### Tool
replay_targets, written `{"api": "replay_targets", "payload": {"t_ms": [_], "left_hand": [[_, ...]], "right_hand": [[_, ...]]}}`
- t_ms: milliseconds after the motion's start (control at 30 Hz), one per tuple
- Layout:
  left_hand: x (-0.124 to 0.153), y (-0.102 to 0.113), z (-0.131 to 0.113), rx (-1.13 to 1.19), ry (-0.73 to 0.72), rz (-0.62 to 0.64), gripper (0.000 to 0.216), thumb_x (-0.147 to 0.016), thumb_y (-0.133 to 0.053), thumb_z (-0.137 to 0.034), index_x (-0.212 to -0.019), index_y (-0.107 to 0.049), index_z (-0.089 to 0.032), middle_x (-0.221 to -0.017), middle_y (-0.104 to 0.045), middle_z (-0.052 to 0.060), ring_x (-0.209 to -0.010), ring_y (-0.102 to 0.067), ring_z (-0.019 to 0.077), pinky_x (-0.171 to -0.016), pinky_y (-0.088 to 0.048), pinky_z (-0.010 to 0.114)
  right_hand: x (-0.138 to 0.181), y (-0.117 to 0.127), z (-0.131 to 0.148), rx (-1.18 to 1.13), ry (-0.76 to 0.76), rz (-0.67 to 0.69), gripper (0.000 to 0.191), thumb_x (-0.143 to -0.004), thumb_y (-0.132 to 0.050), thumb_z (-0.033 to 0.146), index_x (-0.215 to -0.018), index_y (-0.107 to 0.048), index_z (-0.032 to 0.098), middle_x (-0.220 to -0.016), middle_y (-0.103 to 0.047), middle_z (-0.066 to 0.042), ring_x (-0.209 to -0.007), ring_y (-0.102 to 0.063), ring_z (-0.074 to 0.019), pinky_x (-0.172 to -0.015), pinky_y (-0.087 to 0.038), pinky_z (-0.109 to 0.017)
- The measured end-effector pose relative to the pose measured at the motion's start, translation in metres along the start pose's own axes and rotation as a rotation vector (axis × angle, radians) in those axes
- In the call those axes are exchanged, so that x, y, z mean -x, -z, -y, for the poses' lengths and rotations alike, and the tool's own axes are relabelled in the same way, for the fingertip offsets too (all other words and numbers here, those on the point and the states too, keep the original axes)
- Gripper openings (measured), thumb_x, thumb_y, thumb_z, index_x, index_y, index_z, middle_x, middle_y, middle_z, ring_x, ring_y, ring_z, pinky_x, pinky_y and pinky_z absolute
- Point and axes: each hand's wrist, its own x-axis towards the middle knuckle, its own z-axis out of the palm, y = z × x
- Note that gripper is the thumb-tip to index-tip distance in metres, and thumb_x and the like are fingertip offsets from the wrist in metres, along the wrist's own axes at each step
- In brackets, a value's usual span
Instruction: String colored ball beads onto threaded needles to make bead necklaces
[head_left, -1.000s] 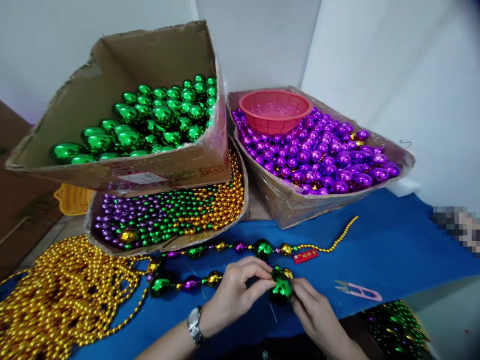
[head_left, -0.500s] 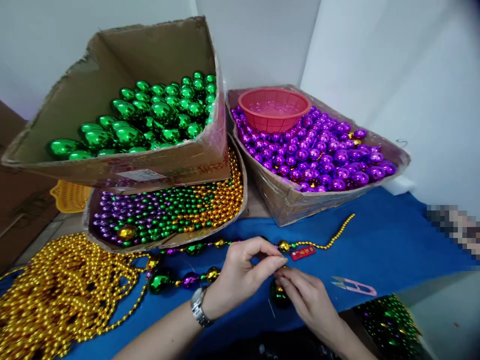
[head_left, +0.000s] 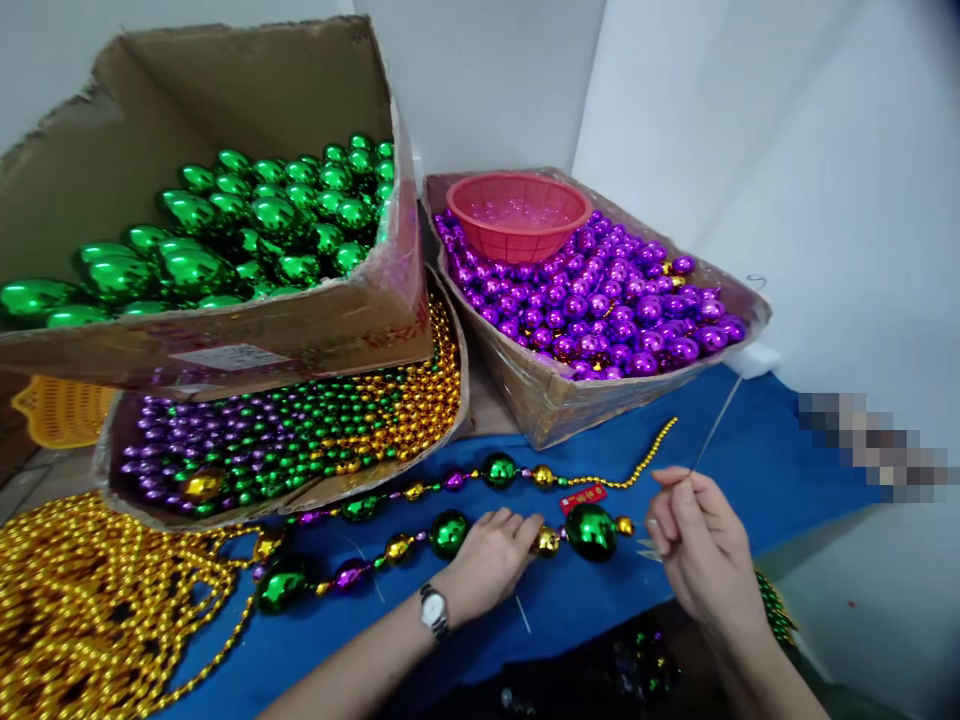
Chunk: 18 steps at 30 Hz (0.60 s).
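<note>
I cannot see the bead strand (head_left: pixel 592 532) beneath the left fingers (head_left: pixel 517 530), and beside the right fingers (head_left: pixel 684 512) only the snips' (head_left: pixel 649 549) tips show.

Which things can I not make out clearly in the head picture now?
All in the head view:
Bead string: partly covered by the left hand.
Scissors: handle hidden behind the right hand.
Red tag: print too small to read.
Red basket: contents too small to identify.
Gold beads: heap cut by the left edge.
</note>
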Motion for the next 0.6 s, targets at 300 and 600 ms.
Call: {"api": "replay_targets", "payload": {"t_ms": [300, 600], "left_hand": [[0.053, 0.029, 0.034, -0.022, -0.032, 0.016, 0.019, -0.094, -0.036, -0.022, -0.103, -0.053, -0.019, -0.089, -0.061, 0.006, -0.079, -0.054, 0.0191, -0.072, -0.043, 0.031], [0.082, 0.023, 0.058, -0.232, 0.067, 0.047, 0.028, -0.09, -0.034, -0.006, -0.105, -0.054, -0.019, -0.09, -0.061, 0.005, -0.082, -0.053, 0.0205, -0.072, -0.042, 0.033]], "right_hand": [[-0.017, 0.016, -0.046, -0.049, -0.122, -0.113, 0.025, -0.086, -0.058, 0.044, -0.096, -0.06, 0.02, -0.054, -0.042, 0.007, -0.044, -0.037, -0.0038, -0.04, -0.029, -0.014], [-0.032, 0.023, -0.047, -0.119, -0.115, -0.22, 0.027, -0.083, -0.061, 0.046, -0.095, -0.06, 0.022, -0.057, -0.04, 0.008, -0.045, -0.035, -0.0026, -0.042, -0.03, -0.012]]}}
